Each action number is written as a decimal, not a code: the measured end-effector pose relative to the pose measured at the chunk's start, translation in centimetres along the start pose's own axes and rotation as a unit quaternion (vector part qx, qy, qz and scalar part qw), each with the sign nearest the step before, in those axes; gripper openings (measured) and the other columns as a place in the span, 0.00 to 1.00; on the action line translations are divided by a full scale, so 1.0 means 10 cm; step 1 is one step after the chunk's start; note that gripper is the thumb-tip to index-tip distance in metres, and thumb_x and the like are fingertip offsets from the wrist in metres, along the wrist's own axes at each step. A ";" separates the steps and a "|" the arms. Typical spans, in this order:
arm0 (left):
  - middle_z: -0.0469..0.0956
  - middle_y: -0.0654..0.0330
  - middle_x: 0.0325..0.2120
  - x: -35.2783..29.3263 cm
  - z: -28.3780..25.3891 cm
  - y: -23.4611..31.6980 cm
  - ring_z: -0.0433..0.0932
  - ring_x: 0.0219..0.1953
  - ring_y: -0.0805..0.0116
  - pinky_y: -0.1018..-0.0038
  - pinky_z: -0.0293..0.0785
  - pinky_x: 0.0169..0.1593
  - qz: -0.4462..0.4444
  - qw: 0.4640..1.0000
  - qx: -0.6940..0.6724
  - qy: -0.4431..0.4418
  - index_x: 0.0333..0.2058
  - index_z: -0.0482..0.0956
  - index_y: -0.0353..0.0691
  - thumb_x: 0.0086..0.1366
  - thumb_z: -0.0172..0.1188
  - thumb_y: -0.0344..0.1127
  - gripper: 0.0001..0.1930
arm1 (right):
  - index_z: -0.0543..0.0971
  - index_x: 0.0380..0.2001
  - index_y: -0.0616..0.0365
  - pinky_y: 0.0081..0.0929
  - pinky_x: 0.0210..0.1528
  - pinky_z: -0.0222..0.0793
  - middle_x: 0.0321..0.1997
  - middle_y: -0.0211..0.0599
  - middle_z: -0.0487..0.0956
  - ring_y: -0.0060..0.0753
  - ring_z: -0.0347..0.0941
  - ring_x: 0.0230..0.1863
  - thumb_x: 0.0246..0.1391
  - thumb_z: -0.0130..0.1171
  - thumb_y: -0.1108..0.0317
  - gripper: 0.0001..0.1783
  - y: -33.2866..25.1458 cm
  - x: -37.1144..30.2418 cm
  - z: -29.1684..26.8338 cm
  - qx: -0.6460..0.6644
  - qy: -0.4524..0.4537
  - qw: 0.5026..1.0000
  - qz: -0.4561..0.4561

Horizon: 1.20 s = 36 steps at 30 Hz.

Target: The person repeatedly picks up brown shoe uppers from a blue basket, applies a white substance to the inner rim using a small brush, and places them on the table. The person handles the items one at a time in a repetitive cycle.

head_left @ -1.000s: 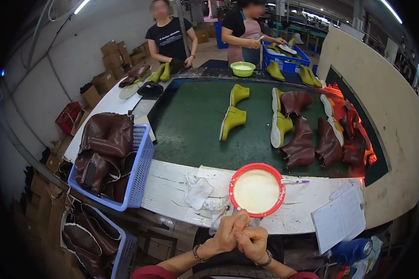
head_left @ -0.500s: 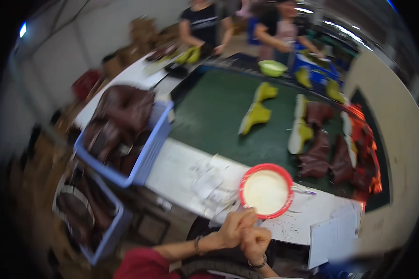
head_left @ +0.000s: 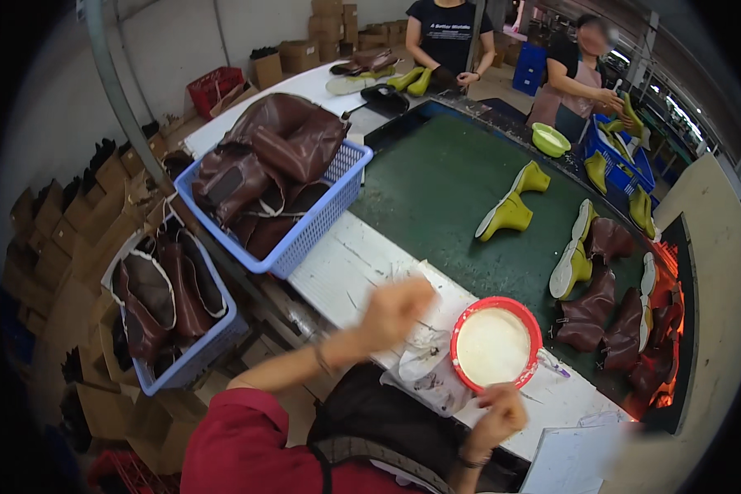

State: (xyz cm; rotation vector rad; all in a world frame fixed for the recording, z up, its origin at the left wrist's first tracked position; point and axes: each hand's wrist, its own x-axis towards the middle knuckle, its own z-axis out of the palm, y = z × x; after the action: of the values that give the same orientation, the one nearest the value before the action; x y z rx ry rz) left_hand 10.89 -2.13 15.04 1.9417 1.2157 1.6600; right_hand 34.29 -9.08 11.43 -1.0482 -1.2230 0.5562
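The two hands are apart from each other, with the red bowl (head_left: 536, 333) nearest to both. This bowl stands on the white board (head_left: 342, 257) and holds a cream-coloured liquid (head_left: 492, 346). The left hand (head_left: 398, 314) is above the board, to the left of the bowl and well clear of its rim. It is blurred; its fingers seem curled, but I cannot tell whether they pinch something. The right hand (head_left: 500, 414) is at the near side of the bowl, just below the rim, with fingers bent. Whether it touches the rim, or has anything between the fingers, I cannot tell.

Beside the bowl, on its left, lies a crumpled white sheet (head_left: 432, 383); on its right is a purple-and-white handle (head_left: 557, 365). Farther left, a blue basket (head_left: 325, 226) carries brown boots (head_left: 292, 156). Beyond the board, yellow-green boots (head_left: 506, 216) lie on the green surface (head_left: 436, 173).
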 end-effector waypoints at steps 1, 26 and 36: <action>0.75 0.58 0.25 0.30 -0.25 -0.18 0.73 0.26 0.64 0.68 0.71 0.32 0.040 0.996 0.044 0.064 0.33 0.78 0.35 0.68 0.58 0.27 0.03 | 0.69 0.17 0.63 0.27 0.26 0.60 0.18 0.37 0.72 0.27 0.68 0.21 0.67 0.46 0.75 0.20 0.14 0.08 -0.21 -0.060 0.049 0.997 -0.030; 0.84 0.45 0.46 2.05 -2.13 -0.92 0.83 0.49 0.48 0.60 0.77 0.55 -0.009 0.855 0.513 0.076 0.54 0.79 0.35 0.50 0.71 0.30 0.29 | 0.74 0.38 0.59 0.16 0.28 0.64 0.28 0.24 0.73 0.13 0.66 0.25 0.68 0.60 0.69 0.07 1.58 0.03 -1.33 -0.034 0.295 0.944 0.145; 0.74 0.52 0.60 0.13 -1.21 -0.30 0.72 0.63 0.55 0.58 0.67 0.69 -0.046 0.942 -0.205 0.262 0.65 0.68 0.34 0.61 0.71 0.32 0.35 | 0.77 0.24 0.64 0.26 0.30 0.75 0.23 0.38 0.78 0.28 0.75 0.23 0.76 0.45 0.50 0.32 0.34 0.03 -0.13 0.240 -0.081 0.959 0.129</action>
State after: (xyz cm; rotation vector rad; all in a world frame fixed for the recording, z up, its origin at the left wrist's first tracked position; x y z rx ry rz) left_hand -1.44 -2.76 17.12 1.2163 0.9872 2.2450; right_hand 36.15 -7.73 8.58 -0.7584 -1.0211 1.1008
